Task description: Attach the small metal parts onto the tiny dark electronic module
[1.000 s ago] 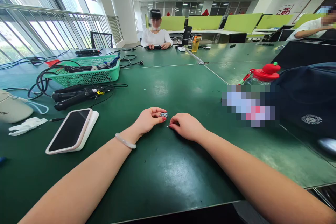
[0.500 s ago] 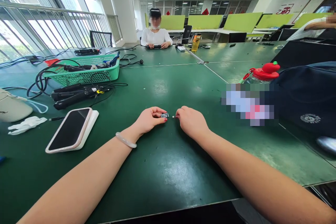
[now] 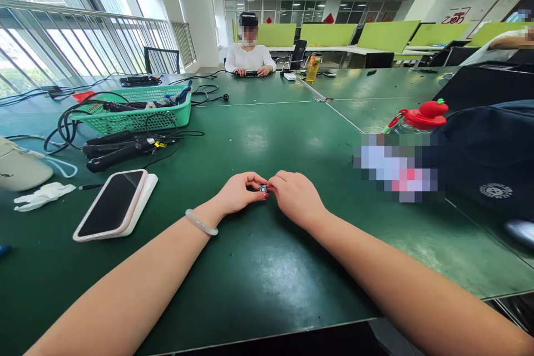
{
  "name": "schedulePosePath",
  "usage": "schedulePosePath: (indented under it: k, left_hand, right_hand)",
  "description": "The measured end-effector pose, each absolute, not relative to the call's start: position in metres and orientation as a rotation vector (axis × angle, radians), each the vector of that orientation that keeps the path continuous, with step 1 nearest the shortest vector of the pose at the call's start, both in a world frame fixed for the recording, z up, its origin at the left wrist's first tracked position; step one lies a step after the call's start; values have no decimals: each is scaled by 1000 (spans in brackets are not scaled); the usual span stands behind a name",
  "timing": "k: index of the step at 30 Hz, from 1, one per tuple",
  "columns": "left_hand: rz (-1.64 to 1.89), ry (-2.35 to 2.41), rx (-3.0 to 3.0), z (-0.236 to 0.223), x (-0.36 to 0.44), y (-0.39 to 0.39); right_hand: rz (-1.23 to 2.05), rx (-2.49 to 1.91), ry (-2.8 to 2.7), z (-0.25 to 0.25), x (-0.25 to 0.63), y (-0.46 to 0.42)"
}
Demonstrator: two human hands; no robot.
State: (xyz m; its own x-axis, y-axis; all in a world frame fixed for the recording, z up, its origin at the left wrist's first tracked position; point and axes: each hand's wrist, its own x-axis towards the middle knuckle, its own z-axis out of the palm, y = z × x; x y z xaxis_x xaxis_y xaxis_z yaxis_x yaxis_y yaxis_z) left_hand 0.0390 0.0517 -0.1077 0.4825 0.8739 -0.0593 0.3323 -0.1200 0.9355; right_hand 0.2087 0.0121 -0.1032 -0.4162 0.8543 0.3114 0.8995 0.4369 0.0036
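My left hand [image 3: 241, 193] pinches a small circuit board [image 3: 262, 188] between thumb and fingers, just above the green table [image 3: 254, 289]. Only part of the board shows, dark with pale markings. Against its right edge are the closed fingertips of my right hand [image 3: 295, 194]. The tiny white piece in that pinch half a second ago is now hidden by the fingers. Whether it touches or sits in the board I cannot tell.
Left of my hands lie a phone [image 3: 112, 203] on a white box, a crumpled tissue [image 3: 45, 196], black handles with cables [image 3: 120, 153] and a green basket [image 3: 137, 118]. On the right are a red-lidded bottle [image 3: 425, 115] and a dark bag [image 3: 492, 150]. A person [image 3: 249, 55] sits opposite.
My right hand has moved left, bringing its fingertips to the circuit board and covering the white piece. My left hand has stayed nearly in place. The view has shifted slightly.
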Motion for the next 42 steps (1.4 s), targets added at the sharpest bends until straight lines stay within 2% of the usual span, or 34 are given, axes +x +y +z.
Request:
schedulePosePath:
  k: [22,36,42]
  left_hand:
    - [801,982,1549,-108,39,53]
    - [826,835,1121,-98,41,42]
    - [790,934,1211,-98,34,44]
  right_hand:
    - [-77,-1616,-2308,-99,214,12]
    - [-172,-1432,-2294,-106,203,12]
    - [-141,-1378,-2324,-105,202,11]
